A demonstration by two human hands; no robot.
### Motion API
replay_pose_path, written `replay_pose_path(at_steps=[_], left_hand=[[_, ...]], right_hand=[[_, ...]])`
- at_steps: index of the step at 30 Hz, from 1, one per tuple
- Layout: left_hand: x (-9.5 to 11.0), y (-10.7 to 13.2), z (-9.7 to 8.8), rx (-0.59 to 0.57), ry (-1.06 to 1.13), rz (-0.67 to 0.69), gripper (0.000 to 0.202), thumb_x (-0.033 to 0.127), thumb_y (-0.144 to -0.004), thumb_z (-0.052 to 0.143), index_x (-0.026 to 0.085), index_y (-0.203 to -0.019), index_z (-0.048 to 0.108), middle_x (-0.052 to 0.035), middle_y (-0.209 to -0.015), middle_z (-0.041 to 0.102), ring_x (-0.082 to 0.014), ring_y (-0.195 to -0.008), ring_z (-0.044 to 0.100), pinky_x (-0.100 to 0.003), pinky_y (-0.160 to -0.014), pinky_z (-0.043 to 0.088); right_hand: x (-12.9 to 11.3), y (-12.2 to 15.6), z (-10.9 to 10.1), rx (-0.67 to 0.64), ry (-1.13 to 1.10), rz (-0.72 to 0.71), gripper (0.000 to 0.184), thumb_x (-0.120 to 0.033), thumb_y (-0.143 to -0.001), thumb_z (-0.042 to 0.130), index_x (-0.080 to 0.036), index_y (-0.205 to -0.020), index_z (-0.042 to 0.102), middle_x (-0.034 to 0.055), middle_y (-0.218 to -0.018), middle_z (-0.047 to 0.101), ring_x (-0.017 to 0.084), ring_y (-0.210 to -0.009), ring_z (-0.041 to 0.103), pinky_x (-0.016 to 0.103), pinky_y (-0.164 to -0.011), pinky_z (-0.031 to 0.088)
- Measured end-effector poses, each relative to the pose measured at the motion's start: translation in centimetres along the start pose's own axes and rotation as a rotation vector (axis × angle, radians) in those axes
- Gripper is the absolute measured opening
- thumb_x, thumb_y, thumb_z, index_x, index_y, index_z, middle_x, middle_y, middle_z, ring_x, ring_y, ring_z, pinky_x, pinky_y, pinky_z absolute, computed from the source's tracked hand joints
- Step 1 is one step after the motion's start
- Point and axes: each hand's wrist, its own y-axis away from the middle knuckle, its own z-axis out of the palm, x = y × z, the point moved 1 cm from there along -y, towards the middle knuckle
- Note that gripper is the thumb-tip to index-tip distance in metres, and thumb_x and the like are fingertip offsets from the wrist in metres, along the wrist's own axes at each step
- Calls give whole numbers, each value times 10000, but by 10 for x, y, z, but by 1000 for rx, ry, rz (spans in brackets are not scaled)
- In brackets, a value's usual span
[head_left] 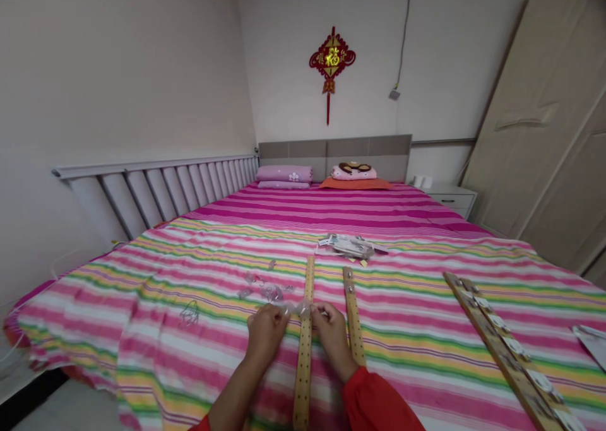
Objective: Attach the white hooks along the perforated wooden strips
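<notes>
My left hand (266,337) and my right hand (332,336) are both pinched on a small clear plastic piece (302,308) held between them, just over a long wooden strip with holes (305,349) that lies on the striped bed cover (199,267). A second wooden strip (351,314) lies right beside my right hand. More clear plastic bits (266,289) are scattered on the cover just beyond my left hand.
A pile of small packets (349,246) sits past the strips. At the right lie wooden strips with round fittings (509,346) and a grey sheet (593,339). Pillows (284,174) rest at the headboard. A nightstand (452,199) and a door (544,128) are at the right.
</notes>
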Motion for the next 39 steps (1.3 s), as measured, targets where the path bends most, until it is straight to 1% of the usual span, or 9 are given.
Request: replay_pose_path(at_steps=[8,12,15,18,21,25,30,35,39], left_hand=[[-10,0,7,14,-84,34,209,196,-742,564,206,-911,688,-78,-948,691,-257,-990,573,-379,-847,322],[-6,1,14,57,301,-1,195,261,-730,563,184,-863,681,-74,-859,694,-226,-839,609,-351,-787,410],[7,3,21,-72,750,-69,217,376,-682,611,177,-752,664,-53,-733,680,-200,-711,615,-306,-683,464],[24,8,24,-161,972,-127,289,417,-602,690,165,-743,670,-53,-732,686,-204,-719,623,-302,-682,480],[39,15,19,-152,1013,-131,322,441,-613,699,158,-766,684,-49,-750,684,-198,-742,614,-293,-694,472],[59,23,8,-247,1024,-95,335,472,-663,678,159,-781,687,-34,-750,674,-184,-754,601,-281,-703,457],[76,29,11,-316,1016,-115,361,425,-604,729,151,-836,690,-59,-827,681,-204,-826,609,-308,-771,464],[81,40,29,-308,958,-138,548,252,-532,753,165,-1065,657,-106,-1041,663,-243,-989,586,-317,-798,471],[90,47,27,-267,886,-16,530,212,-571,713,180,-1095,644,-94,-1106,640,-235,-1009,577,-332,-854,470]], right_hand=[[0,3,-12,83,-108,159,268,-438,-621,697,-180,-588,632,-49,-456,523,86,-373,370,227,-377,259],[-4,13,-19,91,-157,201,264,-427,-624,707,-172,-597,644,-79,-384,410,73,-355,305,224,-384,198],[-7,20,-26,114,-268,300,268,-418,-597,733,-173,-589,626,-53,-454,499,58,-354,295,222,-373,171],[-9,26,-35,106,-407,384,255,-371,-561,766,-168,-607,620,-33,-561,575,43,-360,315,210,-357,168],[-11,29,-44,-5,-558,421,225,-295,-571,771,-158,-588,594,-46,-534,549,29,-359,316,190,-356,186],[-2,30,-59,-161,-727,662,169,-218,-609,726,-150,-640,575,-75,-471,500,13,-320,261,167,-337,145],[7,34,-70,-151,-789,855,112,-169,-692,621,-148,-621,537,-74,-423,485,10,-283,229,151,-317,111],[6,44,-65,-30,-923,881,176,-158,-729,565,-154,-562,507,-57,-405,495,16,-273,258,149,-308,140],[10,54,-55,-108,-1025,895,125,-107,-699,567,-158,-592,527,-87,-374,438,21,-274,259,145,-314,135]])
